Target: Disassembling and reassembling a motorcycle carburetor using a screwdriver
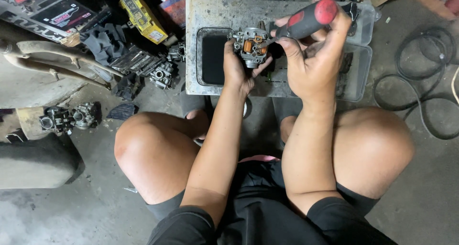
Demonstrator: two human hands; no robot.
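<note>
We find bare concrete floor [420, 197] right of the grey metal tray [201, 15]; left of it, scattered engine parts [162, 73] crowd our way, black coiled cable [420, 82] hemming the far right.

The screwdriver [308, 19] has a black handle with red patches and a red end cap. The carburetor [252, 46] is dull silver-grey metal with orange parts inside. The metal tray [224, 10] is stained grey, its well dark. A yellow box [141, 14] lies on the grey concrete floor [420, 197], near a black coiled cable [420, 77]. The shorts [267, 211] are black.
</note>
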